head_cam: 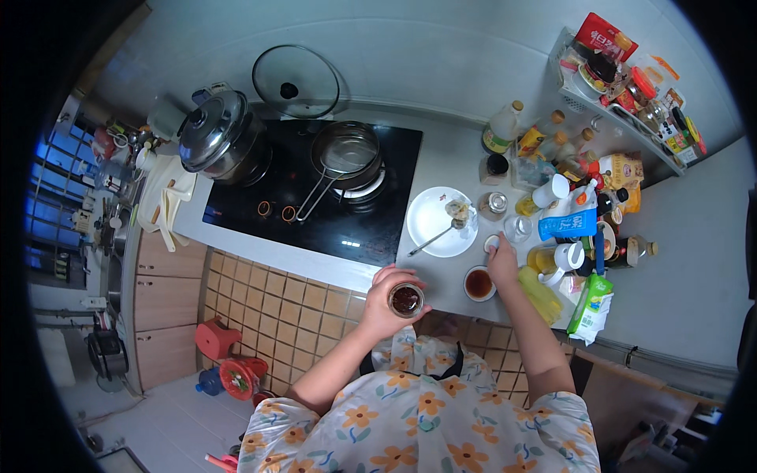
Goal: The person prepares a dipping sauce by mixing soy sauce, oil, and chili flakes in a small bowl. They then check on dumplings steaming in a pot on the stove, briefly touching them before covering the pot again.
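Note:
My left hand (393,298) is wrapped around an open glass jar (406,300) with dark contents, held before the counter's front edge. My right hand (502,263) reaches over the counter, its fingertips at a small round pale lid (491,243); whether they grip it is hard to see. Just below that hand stands a small bowl of reddish-brown sauce (479,284). To its upper left lies a white plate (426,222) bearing a metal spoon (436,237) and a crumpled clear wrapper. An empty-looking clear glass (518,229) and a lidded glass jar (494,206) stand beyond my right fingers.
On the black cooktop (284,236) stand a lidded steel pot (219,139) and a pan (347,148) with a strainer over it. A glass lid (295,81) leans on the wall. Bottles, an oil jug (547,258) and packets crowd the right, below a wall shelf (627,127).

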Tool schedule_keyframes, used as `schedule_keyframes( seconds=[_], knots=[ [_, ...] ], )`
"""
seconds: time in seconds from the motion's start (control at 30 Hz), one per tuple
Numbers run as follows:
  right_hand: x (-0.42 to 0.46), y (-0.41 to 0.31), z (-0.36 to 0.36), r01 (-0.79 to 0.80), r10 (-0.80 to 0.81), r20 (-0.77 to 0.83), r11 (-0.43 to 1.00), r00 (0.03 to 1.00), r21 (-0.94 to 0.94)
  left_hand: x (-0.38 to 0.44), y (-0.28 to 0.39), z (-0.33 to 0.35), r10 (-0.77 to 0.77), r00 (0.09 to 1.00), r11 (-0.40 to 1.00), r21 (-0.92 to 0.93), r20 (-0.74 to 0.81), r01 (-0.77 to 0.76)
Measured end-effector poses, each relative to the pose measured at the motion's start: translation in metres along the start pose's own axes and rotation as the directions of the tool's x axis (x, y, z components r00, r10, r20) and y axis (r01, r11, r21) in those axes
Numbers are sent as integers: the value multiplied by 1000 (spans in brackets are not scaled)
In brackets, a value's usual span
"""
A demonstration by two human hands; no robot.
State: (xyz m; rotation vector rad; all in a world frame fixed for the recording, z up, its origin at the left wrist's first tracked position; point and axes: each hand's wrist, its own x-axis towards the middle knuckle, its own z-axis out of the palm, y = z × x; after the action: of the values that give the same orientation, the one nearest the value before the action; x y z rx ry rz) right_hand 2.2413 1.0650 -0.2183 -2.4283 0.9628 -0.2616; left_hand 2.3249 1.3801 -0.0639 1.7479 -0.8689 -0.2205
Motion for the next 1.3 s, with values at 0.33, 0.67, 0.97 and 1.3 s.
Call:
schedule_keyframes(
  seconds=[0.33, 0.67, 0.97, 1.3],
  knots=[
    [-31, -123, 12, 667, -616, 271, 725, 740, -174, 4, -14, -38, 43, 999, 998, 45, -32, -41],
    [-13, -150, 41, 759, -640, 411, 581, 649, -294, 13, -22, -56, 130, 991, 989, 68, -25, -128],
    [-46, -182, -141, 458, -399, -239, 835, 885, 304, 21, -27, -31, 146, 989, 977, 154, 21, -148],
    [-118, -169, -257, 563, -596, -117, 650, 794, 510, 42, 6, 30, 108, 971, 984, 114, 215, -134]
  ],
)
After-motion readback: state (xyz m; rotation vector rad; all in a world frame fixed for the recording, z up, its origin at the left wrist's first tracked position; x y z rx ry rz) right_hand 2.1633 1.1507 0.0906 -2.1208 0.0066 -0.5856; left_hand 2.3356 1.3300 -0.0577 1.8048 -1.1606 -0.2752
